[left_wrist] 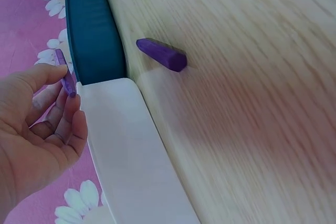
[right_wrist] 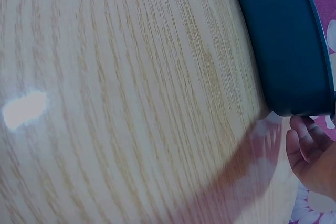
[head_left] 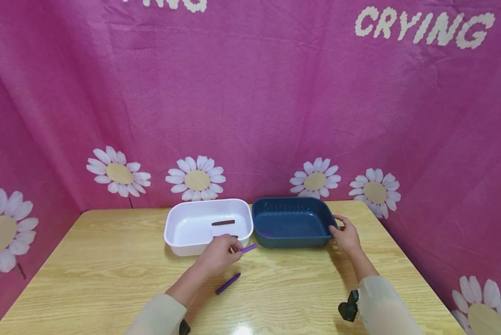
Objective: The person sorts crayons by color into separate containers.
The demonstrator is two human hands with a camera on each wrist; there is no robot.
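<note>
My left hand [head_left: 220, 254] pinches a purple crayon [head_left: 249, 248] between thumb and fingers, just in front of where the two bins meet. Below it on the table lies another purple crayon [head_left: 228, 284], also seen in the left wrist view. The white bin [head_left: 187, 250] has a dark brown crayon [head_left: 223, 222] in it, and a second dark one is partly hidden behind my left hand. At the right end of the dark blue bin [head_left: 296, 242], my right hand [head_left: 345, 236] grips the rim. Something purple [head_left: 267, 235] shows inside that bin, too indistinct to name.
Both bins stand side by side at the back of the wooden table [head_left: 300, 288]. A pink cloth [head_left: 250, 102] with daisies hangs behind and along both sides. Black wrist devices [head_left: 349, 306] show near the sleeves.
</note>
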